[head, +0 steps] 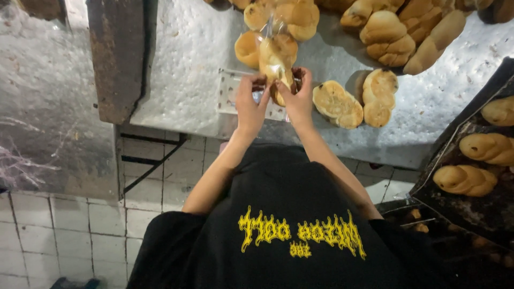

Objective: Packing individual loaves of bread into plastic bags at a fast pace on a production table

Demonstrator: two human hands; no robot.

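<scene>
Both hands — left hand [250, 104], right hand [297, 99] — pinch a bagged bun [275, 63].

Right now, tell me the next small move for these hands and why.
Probably twist the neck of the clear plastic bag of golden bread rolls shut. Both the left hand and right hand pinch its gathered end above the white speckled table, with the rolls already inside.

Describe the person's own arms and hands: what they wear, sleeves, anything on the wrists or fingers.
Both forearms are bare from above the elbow down. The left hand and right hand wear no gloves; no watch, bracelet or ring shows. Short sleeves of a black T-shirt with jagged yellow lettering on the chest cover the upper arms.
</scene>
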